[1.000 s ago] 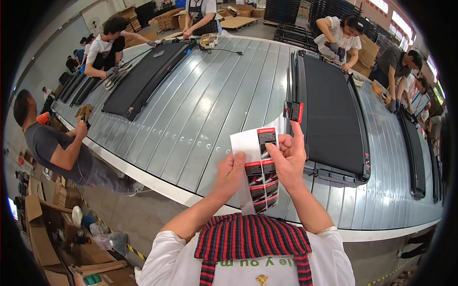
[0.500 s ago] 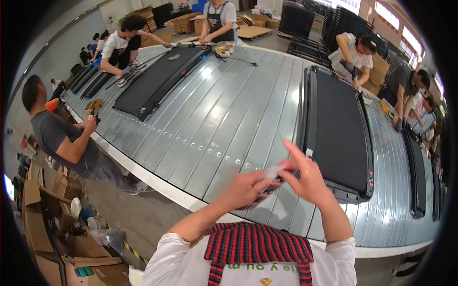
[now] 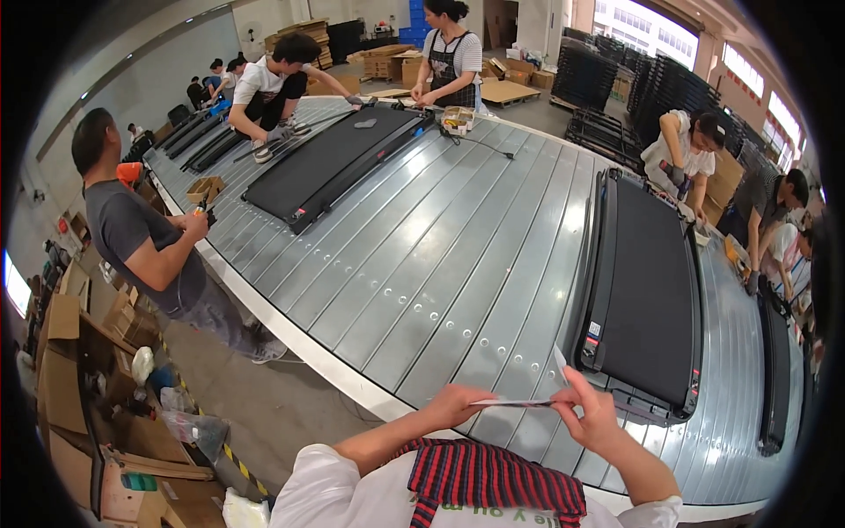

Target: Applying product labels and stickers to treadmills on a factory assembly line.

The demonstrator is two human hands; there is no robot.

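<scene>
Left hand (image 3: 453,407) and right hand (image 3: 591,414) pinched on opposite ends of a thin label sheet (image 3: 513,403), held flat, edge-on, at the near conveyor (image 3: 422,264) edge, left of the black treadmill (image 3: 647,290). Best kept taut and level.

A factory hall: long grey slatted conveyor (image 3: 422,238), concrete floor (image 3: 264,396), bright windows (image 3: 678,22), stacked cardboard boxes (image 3: 66,352).

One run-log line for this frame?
left hand: holds sheet | right hand: holds sheet | sheet: flat, edge-on | black treadmill: on conveyor, ahead-right
</scene>
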